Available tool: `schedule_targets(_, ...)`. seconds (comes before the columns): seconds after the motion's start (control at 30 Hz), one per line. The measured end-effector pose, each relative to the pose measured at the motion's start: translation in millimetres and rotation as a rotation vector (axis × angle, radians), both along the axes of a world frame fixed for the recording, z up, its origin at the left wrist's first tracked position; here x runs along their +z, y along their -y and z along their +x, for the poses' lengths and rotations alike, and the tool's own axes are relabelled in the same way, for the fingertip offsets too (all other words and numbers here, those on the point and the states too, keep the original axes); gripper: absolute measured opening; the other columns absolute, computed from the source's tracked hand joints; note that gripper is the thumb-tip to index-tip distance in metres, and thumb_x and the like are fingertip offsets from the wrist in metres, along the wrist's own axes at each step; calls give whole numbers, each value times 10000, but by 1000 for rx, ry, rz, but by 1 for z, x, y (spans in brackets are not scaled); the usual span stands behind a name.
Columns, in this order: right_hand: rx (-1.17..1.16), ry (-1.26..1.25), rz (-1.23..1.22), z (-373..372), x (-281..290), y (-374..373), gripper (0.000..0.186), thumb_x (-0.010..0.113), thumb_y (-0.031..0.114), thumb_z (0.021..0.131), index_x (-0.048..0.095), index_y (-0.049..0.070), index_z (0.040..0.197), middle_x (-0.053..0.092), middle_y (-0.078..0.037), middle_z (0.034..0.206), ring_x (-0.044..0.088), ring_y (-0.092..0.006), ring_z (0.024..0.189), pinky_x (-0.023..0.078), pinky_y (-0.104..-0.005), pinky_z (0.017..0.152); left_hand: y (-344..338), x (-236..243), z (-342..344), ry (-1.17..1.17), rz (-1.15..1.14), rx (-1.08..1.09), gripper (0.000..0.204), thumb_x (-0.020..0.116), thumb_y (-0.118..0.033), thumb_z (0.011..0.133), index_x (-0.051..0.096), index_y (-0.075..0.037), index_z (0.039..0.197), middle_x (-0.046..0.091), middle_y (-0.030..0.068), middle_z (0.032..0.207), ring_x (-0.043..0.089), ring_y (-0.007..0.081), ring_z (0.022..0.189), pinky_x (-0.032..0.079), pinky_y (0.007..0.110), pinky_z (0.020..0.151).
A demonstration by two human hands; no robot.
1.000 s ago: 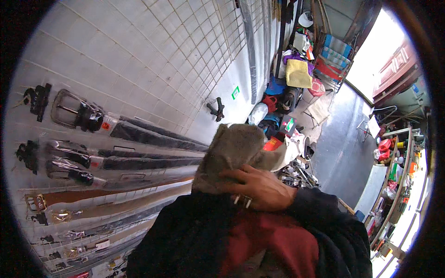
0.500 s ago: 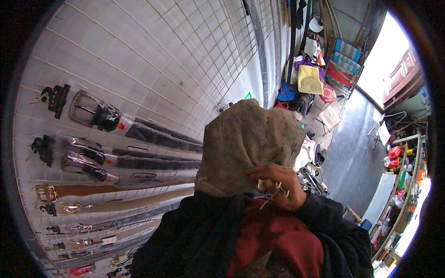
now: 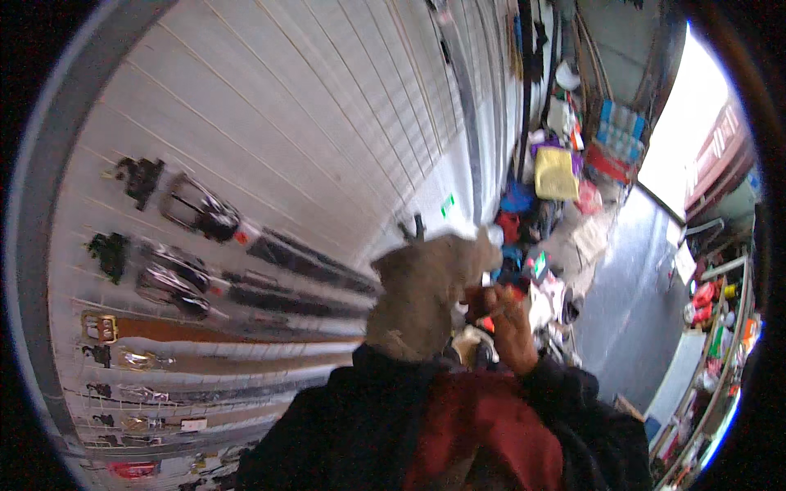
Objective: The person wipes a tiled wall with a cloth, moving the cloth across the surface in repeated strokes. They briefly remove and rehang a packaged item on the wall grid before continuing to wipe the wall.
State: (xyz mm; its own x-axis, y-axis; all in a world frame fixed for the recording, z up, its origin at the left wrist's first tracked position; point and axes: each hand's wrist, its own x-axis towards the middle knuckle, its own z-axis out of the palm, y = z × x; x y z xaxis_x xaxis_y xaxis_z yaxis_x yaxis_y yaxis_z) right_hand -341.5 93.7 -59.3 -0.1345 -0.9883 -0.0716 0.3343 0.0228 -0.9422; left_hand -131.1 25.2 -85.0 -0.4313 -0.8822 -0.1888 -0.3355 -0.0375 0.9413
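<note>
A brown, worn piece of cloth [image 3: 417, 299] covers the end of my left arm, rising straight from the dark sleeve. My left hand is hidden by this cloth, so its fingers do not show. Close to the cloth's right edge is my right hand [image 3: 509, 327], raised and smeared by motion. Its fingers look bent, but whether anything sits between them is too blurred to make out.
Belts [image 3: 299, 297] hang in rows on the white wire-grid wall [image 3: 246, 106] at left. Far right of them lie a yellow seat [image 3: 556, 173], a blue folding chair [image 3: 620, 131] and piled goods. Shelving [image 3: 720, 327] with mixed items stands at the right, beside the grey floor [image 3: 622, 295].
The cloth looks narrower and turned, and sits lower. My right hand has come away from the cloth's front to its right side; the pale cord at its fingers no longer shows clearly.
</note>
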Motion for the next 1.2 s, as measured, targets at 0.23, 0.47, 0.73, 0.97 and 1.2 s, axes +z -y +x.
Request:
schedule_targets(0.23,-60,-83,-70,-12,-6,2,484,433,412,1081,650,-16,1021,698,-85,878,627,-143,767,511,-299,730,5,34,-13,151,-221,77,284,596,-221,938,657,-41,1148,656,130,1134,638,252,1007,522,420,883)
schedule_targets(0.47,-95,59,-24,-14,-21,4,468,467,415,1067,659,-7,998,703,-88,833,653,-152,737,505,-291,682,79,150,-34,457,-1147,305,265,591,-184,947,647,-30,1155,647,132,1151,630,260,1007,515,425,894)
schedule_targets(0.73,-32,1,-27,-11,-20,4,501,433,427,1076,670,-10,1012,692,-79,799,604,-132,653,478,-275,614,240,252,-79,537,-2013,351,301,599,-186,901,678,-39,1151,683,196,1149,663,345,1046,524,504,933)
schedule_targets(0.97,-85,54,-36,-27,-25,-1,502,447,459,1064,665,11,1006,682,-88,775,581,-128,596,469,-271,575,298,275,-90,1375,-1337,-76,368,531,-304,955,671,-4,1115,670,283,1112,653,432,1065,516,536,931)
schedule_targets(1.2,-107,27,-4,-37,-35,-7,507,479,466,1050,667,-2,997,680,-92,775,600,-138,603,474,-271,574,277,331,-88,1540,-1033,-254,457,522,-385,957,668,8,1139,656,294,1154,635,443,1101,496,520,965)
